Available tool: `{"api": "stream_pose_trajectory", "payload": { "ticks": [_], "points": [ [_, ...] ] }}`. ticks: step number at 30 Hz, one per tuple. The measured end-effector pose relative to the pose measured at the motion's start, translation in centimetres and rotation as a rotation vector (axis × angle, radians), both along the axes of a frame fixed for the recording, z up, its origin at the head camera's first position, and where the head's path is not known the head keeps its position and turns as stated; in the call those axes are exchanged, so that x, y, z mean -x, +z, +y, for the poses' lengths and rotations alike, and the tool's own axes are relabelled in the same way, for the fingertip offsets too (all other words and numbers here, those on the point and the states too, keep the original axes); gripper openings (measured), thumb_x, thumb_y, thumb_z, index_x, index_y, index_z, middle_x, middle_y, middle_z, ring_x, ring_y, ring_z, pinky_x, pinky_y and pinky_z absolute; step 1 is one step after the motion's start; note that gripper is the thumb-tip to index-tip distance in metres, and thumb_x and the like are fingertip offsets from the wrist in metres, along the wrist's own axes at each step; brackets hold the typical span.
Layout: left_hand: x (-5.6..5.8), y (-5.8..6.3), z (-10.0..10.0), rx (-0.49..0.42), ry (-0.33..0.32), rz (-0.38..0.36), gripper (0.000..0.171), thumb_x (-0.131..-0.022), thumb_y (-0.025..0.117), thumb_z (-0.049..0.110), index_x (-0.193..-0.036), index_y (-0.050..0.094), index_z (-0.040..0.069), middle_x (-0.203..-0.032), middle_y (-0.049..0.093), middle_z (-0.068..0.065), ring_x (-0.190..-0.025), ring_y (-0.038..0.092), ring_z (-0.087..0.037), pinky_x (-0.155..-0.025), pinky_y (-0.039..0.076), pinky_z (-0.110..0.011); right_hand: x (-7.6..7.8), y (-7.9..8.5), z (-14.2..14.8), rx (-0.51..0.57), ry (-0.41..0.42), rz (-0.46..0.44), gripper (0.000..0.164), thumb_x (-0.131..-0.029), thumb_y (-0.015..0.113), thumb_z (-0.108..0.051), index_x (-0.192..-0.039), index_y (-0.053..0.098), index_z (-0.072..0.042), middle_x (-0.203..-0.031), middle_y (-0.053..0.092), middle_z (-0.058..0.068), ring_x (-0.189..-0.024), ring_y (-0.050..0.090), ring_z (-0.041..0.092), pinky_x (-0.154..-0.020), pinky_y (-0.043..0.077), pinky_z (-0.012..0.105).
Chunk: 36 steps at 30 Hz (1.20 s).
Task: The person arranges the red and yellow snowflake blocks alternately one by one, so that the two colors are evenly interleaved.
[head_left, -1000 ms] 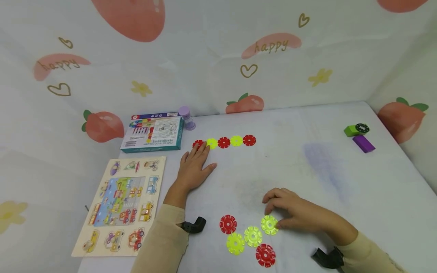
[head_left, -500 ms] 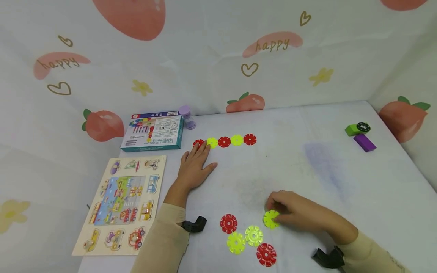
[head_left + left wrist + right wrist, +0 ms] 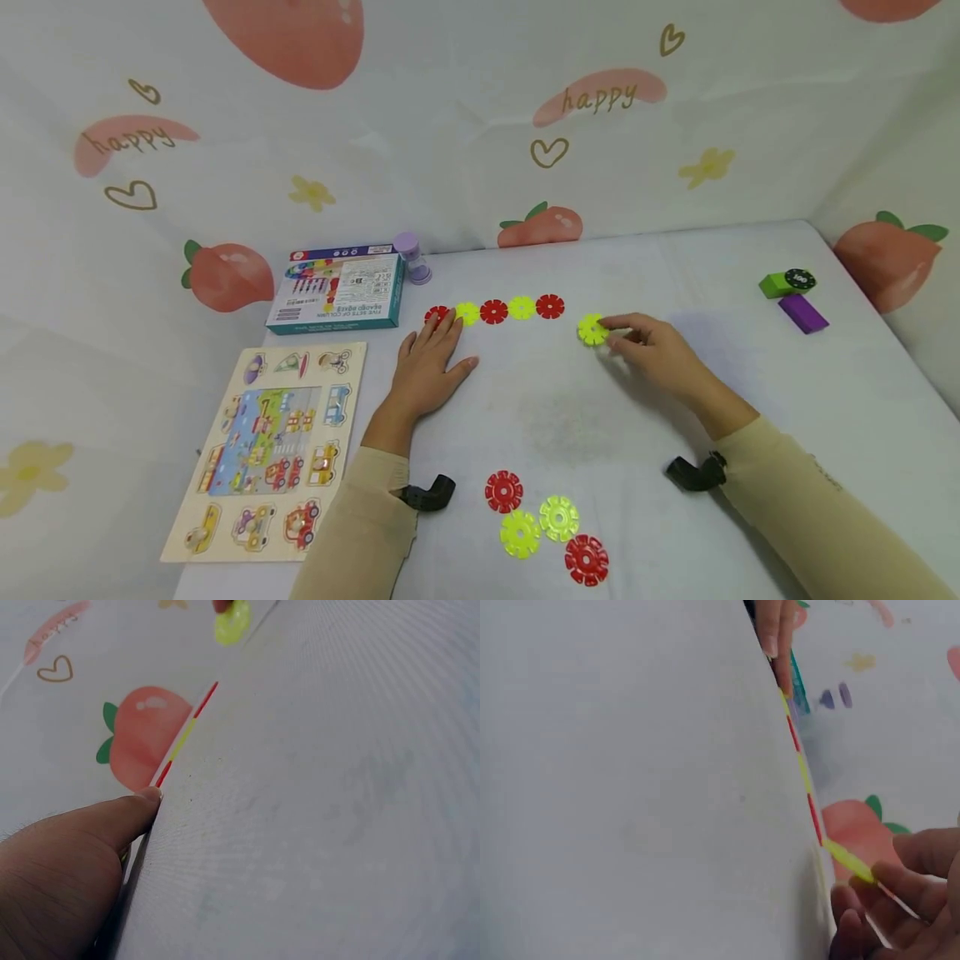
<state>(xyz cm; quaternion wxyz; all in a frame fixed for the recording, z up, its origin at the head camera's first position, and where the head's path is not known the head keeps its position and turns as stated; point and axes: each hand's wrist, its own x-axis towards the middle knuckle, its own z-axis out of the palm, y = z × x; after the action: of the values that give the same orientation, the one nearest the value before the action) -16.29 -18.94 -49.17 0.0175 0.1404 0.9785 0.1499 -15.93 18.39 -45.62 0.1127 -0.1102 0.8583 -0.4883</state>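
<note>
My right hand [image 3: 660, 354] pinches a yellow-green notched disc [image 3: 592, 330] by its right edge. In the right wrist view this disc [image 3: 849, 861] tilts up between thumb and fingers, close to the end of a row. That row of alternating red and yellow-green discs lies flat toward the back, ending at the right in a red disc [image 3: 550, 307]. At its left end my left hand [image 3: 426, 371] rests with straight fingers spread, the fingertips over the leftmost red disc [image 3: 436, 315] and partly hiding it.
Loose discs lie near the front: a red disc [image 3: 503, 492], a yellow-green disc [image 3: 558, 518] and others. At left are a wooden vehicle puzzle [image 3: 277, 454], a flat box [image 3: 337, 292] and a purple hourglass [image 3: 412, 258]. Green [image 3: 786, 284] and purple [image 3: 803, 314] blocks sit far right.
My right hand has picked up a yellow-green disc from the front group and carried it away from me to beside the row's right end. My left hand stays in place.
</note>
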Motion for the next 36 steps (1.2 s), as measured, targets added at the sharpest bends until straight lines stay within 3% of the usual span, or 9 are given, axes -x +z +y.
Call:
{"api": "stream_pose_trajectory", "payload": {
  "ticks": [4,7,9,12,14,17,26,36],
  "points": [
    [0.0,0.1,0.1,-0.005,-0.007,-0.004,0.079,-0.090,0.044,0.064,-0.153,0.023,0.022,-0.159,0.011,0.006,-0.144,-0.001,-0.019,-0.111,0.002,-0.053,2.1,-0.3,-0.5,-0.044,-0.031,-0.049,0.055,-0.094,0.060,-0.040,-0.142,0.048,-0.017,-0.125,0.055,0.009,-0.090,0.056,0.026,-0.069,0.049,0.036],
    [-0.1,0.1,0.1,-0.007,-0.011,-0.005,0.079,-0.090,0.044,0.064,-0.153,0.023,0.022,-0.159,0.011,0.006,-0.144,-0.001,-0.020,-0.111,0.002,-0.053,2.6,-0.4,-1.1,-0.124,0.007,0.000,0.062,-0.093,0.061,-0.038,-0.145,0.041,-0.011,-0.141,0.041,0.012,-0.098,0.054,0.027,-0.079,0.049,0.041],
    [-0.1,0.2,0.2,-0.005,-0.011,-0.004,0.079,-0.090,0.044,0.064,-0.153,0.023,0.022,-0.159,0.011,0.007,-0.144,-0.001,-0.020,-0.111,0.002,-0.053,2.5,-0.4,-1.4,-0.227,0.065,0.101,0.061,-0.093,0.062,-0.032,-0.144,0.041,-0.004,-0.145,0.036,0.016,-0.110,0.049,0.032,-0.089,0.045,0.047],
    [0.0,0.2,0.2,-0.007,-0.009,0.000,0.079,-0.090,0.044,0.064,-0.153,0.023,0.022,-0.159,0.010,0.007,-0.144,-0.001,-0.019,-0.111,0.001,-0.053,2.1,-0.2,-1.7,-0.457,0.150,0.233,0.057,-0.093,0.061,-0.025,-0.143,0.043,-0.004,-0.150,0.032,0.015,-0.126,0.038,0.038,-0.097,0.036,0.055],
    [0.0,0.2,0.1,-0.008,-0.009,0.001,0.078,-0.090,0.044,0.064,-0.153,0.023,0.022,-0.159,0.010,0.007,-0.144,-0.001,-0.019,-0.111,0.001,-0.053,2.0,0.0,-1.8,-0.601,0.205,0.260,0.058,-0.094,0.059,-0.026,-0.146,0.040,-0.008,-0.153,0.028,0.012,-0.135,0.024,0.040,-0.097,0.030,0.061],
    [0.1,0.1,0.0,-0.001,-0.007,0.004,0.079,-0.090,0.043,0.065,-0.153,0.023,0.023,-0.158,0.010,0.008,-0.144,-0.001,-0.019,-0.111,0.002,-0.053,2.0,0.3,-2.0,-0.711,0.253,0.216,0.063,-0.096,0.056,-0.031,-0.151,0.031,-0.014,-0.157,0.020,0.007,-0.140,0.014,0.038,-0.093,0.029,0.064],
    [0.0,0.0,0.0,-0.001,0.000,-0.011,0.078,-0.090,0.044,0.064,-0.153,0.022,0.023,-0.159,0.010,0.007,-0.144,-0.001,-0.019,-0.111,0.002,-0.053,3.3,0.2,-2.7,-0.704,0.269,0.171,0.066,-0.095,0.057,-0.036,-0.151,0.030,-0.017,-0.158,0.018,0.004,-0.142,0.011,0.035,-0.093,0.023,0.064],
    [0.1,-0.1,-0.1,0.001,0.000,0.005,0.079,-0.090,0.043,0.065,-0.153,0.024,0.023,-0.158,0.011,0.008,-0.144,0.000,-0.019,-0.111,0.002,-0.053,3.2,0.1,-2.7,-0.670,0.288,0.171,0.067,-0.094,0.058,-0.037,-0.152,0.029,-0.018,-0.158,0.016,0.002,-0.142,0.008,0.036,-0.094,0.020,0.065]
  ]
}}
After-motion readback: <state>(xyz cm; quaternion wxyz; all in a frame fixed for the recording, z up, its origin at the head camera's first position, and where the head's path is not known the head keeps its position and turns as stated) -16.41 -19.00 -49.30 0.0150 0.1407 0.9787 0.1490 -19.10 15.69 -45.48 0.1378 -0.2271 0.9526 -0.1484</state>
